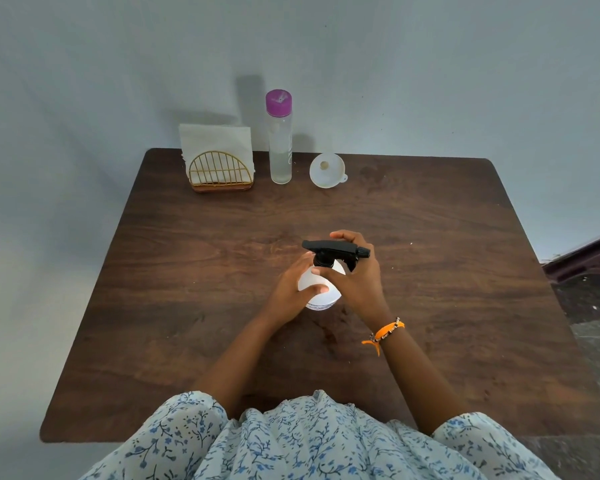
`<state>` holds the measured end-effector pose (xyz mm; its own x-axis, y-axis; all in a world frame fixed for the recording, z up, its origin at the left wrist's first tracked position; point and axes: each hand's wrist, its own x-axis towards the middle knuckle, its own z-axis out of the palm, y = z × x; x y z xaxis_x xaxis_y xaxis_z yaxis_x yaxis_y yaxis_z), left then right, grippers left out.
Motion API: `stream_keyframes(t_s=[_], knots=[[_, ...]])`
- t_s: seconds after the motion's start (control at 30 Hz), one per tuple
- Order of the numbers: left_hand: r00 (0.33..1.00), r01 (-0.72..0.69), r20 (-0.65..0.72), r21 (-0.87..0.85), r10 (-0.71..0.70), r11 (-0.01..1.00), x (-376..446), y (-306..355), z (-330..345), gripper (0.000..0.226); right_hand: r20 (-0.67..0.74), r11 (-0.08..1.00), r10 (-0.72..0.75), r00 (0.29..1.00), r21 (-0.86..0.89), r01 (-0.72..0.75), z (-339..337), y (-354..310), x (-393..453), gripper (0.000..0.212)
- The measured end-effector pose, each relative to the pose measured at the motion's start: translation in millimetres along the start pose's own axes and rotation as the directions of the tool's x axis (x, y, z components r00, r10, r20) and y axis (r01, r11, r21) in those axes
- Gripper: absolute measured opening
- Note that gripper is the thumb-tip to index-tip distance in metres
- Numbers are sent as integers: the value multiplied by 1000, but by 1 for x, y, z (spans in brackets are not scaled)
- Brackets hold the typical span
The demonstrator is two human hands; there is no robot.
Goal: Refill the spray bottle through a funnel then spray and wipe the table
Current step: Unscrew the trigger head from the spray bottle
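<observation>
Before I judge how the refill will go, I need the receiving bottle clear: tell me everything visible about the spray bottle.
The spray bottle stands upright near the middle of the wooden table. Its rounded body looks like white plastic; whether it holds liquid cannot be told. A black trigger sprayer head sits on the neck, nozzle pointing right. The left hand grips the body, and the right hand curls around the head and collar.
</observation>
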<state>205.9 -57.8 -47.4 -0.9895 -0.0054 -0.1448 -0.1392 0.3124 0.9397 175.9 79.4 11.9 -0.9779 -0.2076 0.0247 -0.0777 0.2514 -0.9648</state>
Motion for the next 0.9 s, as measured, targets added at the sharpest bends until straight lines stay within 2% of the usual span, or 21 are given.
stream_keyframes(t_s=[0.13, 0.23, 0.3, 0.4, 0.43, 0.57, 0.73, 0.8, 0.9], knots=[[1000, 10, -4, 6, -10, 1000, 0, 1, 0, 55, 154, 998, -25, 988, -53, 34, -17, -1, 4, 60], [1000, -19, 4, -8, 19, 1000, -2, 5, 0, 53, 181, 998, -6, 983, -64, 18, -23, 0, 4, 71], [1000, -21, -1, -22, 21, 1000, -3, 6, -1, 55, 91, 997, -28, 995, -73, 35, -21, 1, -4, 74], [1000, -18, -7, -20, 18, 1000, -2, 5, 0, 54, -161, 998, -25, 987, -62, 16, -15, 5, -28, 57], [1000, -12, -8, -7, 12, 1000, -2, 5, 0, 54, -192, 998, -34, 981, -62, 22, -13, 5, -35, 52], [1000, 24, -11, 12, -24, 1000, -2, 1, 0, 62, -184, 998, -55, 981, -53, 46, -12, 6, -38, 33], [1000, 12, -6, 8, -12, 1000, -3, 6, -1, 50, -176, 983, -85, 981, -174, 54, -15, 0, -18, 18], [1000, 16, -4, 11, -16, 1000, -3, 6, 0, 49, -187, 985, -58, 981, -168, 27, -15, -4, -6, 20], [1000, 25, -3, 21, -25, 999, -3, 6, 0, 61, -178, 996, -44, 983, -86, 29, -12, -15, 8, 25]])
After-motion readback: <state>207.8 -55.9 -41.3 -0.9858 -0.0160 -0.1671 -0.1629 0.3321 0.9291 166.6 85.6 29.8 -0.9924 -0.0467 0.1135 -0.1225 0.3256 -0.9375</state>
